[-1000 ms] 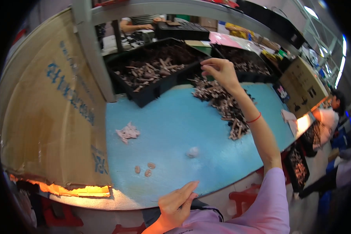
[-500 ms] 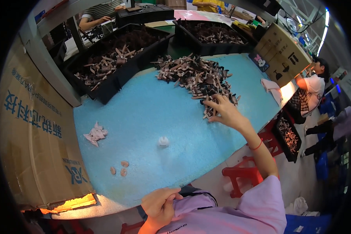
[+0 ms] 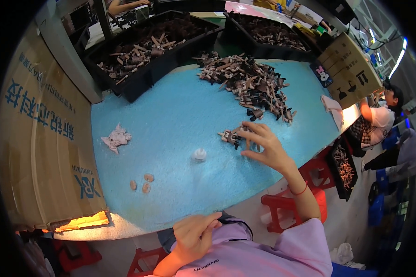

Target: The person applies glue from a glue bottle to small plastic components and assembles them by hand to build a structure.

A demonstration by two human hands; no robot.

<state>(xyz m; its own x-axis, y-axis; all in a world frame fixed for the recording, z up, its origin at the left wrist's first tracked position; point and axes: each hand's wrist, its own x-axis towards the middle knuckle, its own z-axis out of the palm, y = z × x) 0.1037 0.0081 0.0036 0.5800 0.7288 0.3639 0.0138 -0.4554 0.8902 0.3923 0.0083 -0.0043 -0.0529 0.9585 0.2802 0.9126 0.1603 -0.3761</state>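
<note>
My right hand [image 3: 267,147] is low over the blue tabletop, its thumb and fingers curved around a few small brown, black and white toy figures [image 3: 231,137]. Part of these figures is hidden behind the fingers. Just beyond them spreads a large pile of similar toy figures [image 3: 249,83], apart from the hand. My left hand [image 3: 194,236] is held before my body at the table's near edge. Its fingers are curled closed, and whatever may be inside is hidden. Between the hands and the middle of the table stands a small white bottle [image 3: 199,154].
Three small tan pieces [image 3: 146,187] and a crumpled pale cloth [image 3: 116,138] lie on the left. Black trays of parts [image 3: 145,81] [image 3: 305,54] line the back. Cardboard boxes [image 3: 55,138] [image 3: 349,69] border both sides. A red stool [image 3: 291,210] and a seated person [image 3: 379,115] are at right.
My right hand has drawn back from the pile toward me, bringing a few toy figures across the tabletop. My left hand stays curled before my body. The whole view has shifted slightly.
</note>
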